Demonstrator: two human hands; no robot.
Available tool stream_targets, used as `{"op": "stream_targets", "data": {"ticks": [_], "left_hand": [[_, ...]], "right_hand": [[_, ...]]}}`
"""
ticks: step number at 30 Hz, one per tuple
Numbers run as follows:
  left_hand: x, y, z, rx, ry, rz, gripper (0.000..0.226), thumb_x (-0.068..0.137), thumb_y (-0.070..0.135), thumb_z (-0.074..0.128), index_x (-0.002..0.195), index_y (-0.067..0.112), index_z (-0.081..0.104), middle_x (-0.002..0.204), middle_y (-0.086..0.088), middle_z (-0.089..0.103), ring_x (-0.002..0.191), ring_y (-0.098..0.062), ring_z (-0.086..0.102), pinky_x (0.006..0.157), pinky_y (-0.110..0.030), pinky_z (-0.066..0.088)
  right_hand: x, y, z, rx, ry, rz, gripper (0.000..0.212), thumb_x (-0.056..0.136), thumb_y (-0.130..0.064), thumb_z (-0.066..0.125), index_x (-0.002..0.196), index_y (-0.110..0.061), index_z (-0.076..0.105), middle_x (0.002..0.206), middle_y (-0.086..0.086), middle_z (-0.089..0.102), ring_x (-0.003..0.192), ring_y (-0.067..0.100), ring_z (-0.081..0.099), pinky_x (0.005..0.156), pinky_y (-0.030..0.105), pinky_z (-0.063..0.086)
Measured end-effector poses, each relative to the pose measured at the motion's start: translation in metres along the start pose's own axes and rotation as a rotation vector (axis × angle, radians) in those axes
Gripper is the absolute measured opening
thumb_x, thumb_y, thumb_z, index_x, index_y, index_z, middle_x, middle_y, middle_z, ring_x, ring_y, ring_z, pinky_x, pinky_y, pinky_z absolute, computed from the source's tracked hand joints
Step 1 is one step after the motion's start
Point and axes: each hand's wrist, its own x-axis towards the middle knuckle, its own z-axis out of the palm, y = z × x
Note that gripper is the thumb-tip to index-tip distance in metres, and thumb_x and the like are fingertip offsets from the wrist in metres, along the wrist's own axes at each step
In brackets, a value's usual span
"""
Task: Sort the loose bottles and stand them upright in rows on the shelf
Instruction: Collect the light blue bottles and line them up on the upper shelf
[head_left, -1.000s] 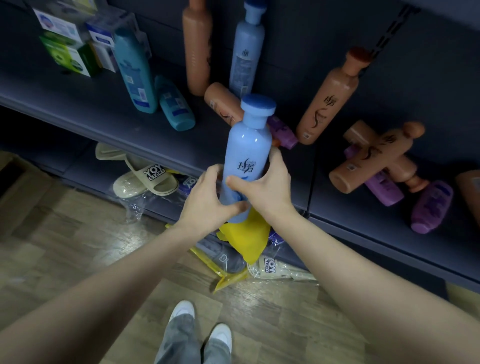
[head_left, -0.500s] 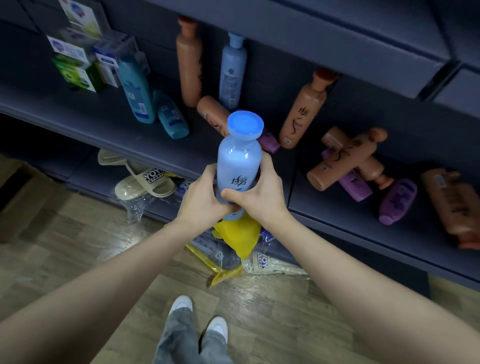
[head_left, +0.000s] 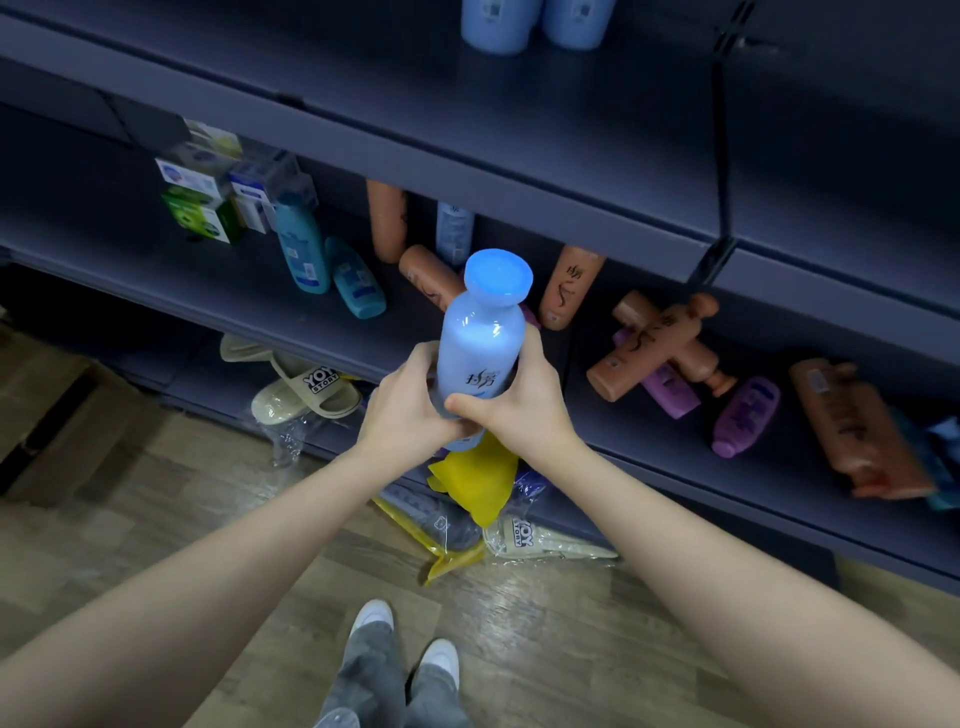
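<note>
Fingers (head_left: 420, 359) of the left hand (head_left: 408, 410) and right hand (head_left: 527, 408) are curled round the blue bottle (head_left: 480, 338), which is held upright in front of the shelf (head_left: 208, 280).

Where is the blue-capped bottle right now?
Centre of the head view: the blue-capped bottle is upright, gripped low by the left hand and right hand, in front of the middle shelf, above the yellow bag.
</note>
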Motion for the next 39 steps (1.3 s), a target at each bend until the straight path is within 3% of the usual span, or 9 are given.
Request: {"op": "stream_targets", "data": {"ticks": [4,9,13,18,22,27,31,35,39], "left_hand": [[-0.013,0.013,-0.006,0.022,-0.002,0.018,0.064,0.059,0.024,0.082,0.105,0.032,0.039,0.098,0.008,0.058,0.095,-0.019,0.060,0.075,-0.033,0.049],[-0.027,0.034,-0.014,0.001,-0.004,0.051,0.065,0.051,0.031,0.081,0.102,0.032,0.042,0.097,0.010,0.061,0.095,-0.014,0.061,0.076,-0.033,0.051],[-0.036,0.056,-0.024,-0.051,0.010,0.099,0.065,0.045,0.035,0.075,0.103,0.033,0.047,0.092,0.018,0.062,0.088,-0.008,0.062,0.074,-0.032,0.052],[-0.044,0.085,-0.037,-0.099,0.021,0.180,0.064,0.044,0.034,0.076,0.103,0.035,0.049,0.089,0.022,0.062,0.080,0.010,0.060,0.071,-0.025,0.052],[-0.048,0.104,-0.048,-0.088,0.044,0.263,0.073,0.039,0.047,0.072,0.107,0.043,0.048,0.095,0.018,0.066,0.086,-0.001,0.064,0.079,-0.034,0.055],[-0.055,0.131,-0.061,-0.062,0.052,0.339,0.078,0.036,0.054,0.068,0.111,0.035,0.053,0.091,0.020,0.065,0.081,0.002,0.063,0.075,-0.030,0.054],[-0.057,0.150,-0.068,-0.076,0.070,0.372,0.081,0.035,0.053,0.068,0.112,0.036,0.053,0.091,0.018,0.066,0.080,-0.002,0.065,0.075,-0.033,0.056],[-0.058,0.168,-0.075,-0.092,0.101,0.423,0.088,0.036,0.052,0.070,0.120,0.031,0.055,0.096,0.014,0.068,0.084,-0.005,0.066,0.076,-0.035,0.056],[-0.059,0.187,-0.081,-0.142,0.128,0.458,0.078,0.042,0.039,0.076,0.117,0.029,0.057,0.097,0.015,0.068,0.092,-0.005,0.064,0.084,-0.038,0.054]], "right_hand": [[-0.014,-0.010,-0.007,-0.007,-0.013,-0.011,0.080,0.062,-0.008,0.081,0.129,-0.024,0.040,0.105,-0.017,0.052,0.101,0.010,0.057,0.084,0.030,0.051],[-0.029,-0.032,-0.022,-0.019,-0.016,-0.028,0.076,0.062,-0.007,0.081,0.120,-0.033,0.038,0.100,-0.022,0.049,0.099,0.007,0.056,0.081,0.024,0.049],[-0.038,-0.051,-0.038,-0.018,0.002,-0.070,0.077,0.062,-0.007,0.081,0.122,-0.031,0.039,0.102,-0.019,0.053,0.098,0.007,0.057,0.083,0.026,0.049],[-0.046,-0.076,-0.058,0.016,0.015,-0.132,0.075,0.065,-0.006,0.080,0.117,-0.036,0.035,0.104,-0.018,0.053,0.095,0.000,0.057,0.080,0.021,0.049],[-0.053,-0.095,-0.071,0.042,0.046,-0.176,0.070,0.067,-0.005,0.079,0.117,-0.031,0.037,0.102,-0.016,0.054,0.095,0.002,0.058,0.081,0.024,0.051],[-0.061,-0.122,-0.090,0.034,0.043,-0.224,0.066,0.071,-0.009,0.078,0.118,-0.027,0.037,0.103,-0.013,0.055,0.101,0.010,0.059,0.087,0.032,0.052],[-0.066,-0.140,-0.103,0.018,0.056,-0.260,0.062,0.072,-0.010,0.076,0.118,-0.028,0.038,0.101,-0.016,0.054,0.099,0.009,0.060,0.083,0.037,0.055],[-0.069,-0.158,-0.115,0.001,0.100,-0.306,0.060,0.073,-0.011,0.076,0.119,-0.024,0.040,0.099,-0.018,0.053,0.096,0.003,0.058,0.081,0.029,0.053],[-0.071,-0.176,-0.127,0.012,0.095,-0.323,0.058,0.077,-0.013,0.072,0.127,-0.019,0.043,0.101,-0.019,0.056,0.095,0.000,0.058,0.083,0.025,0.052]]}}
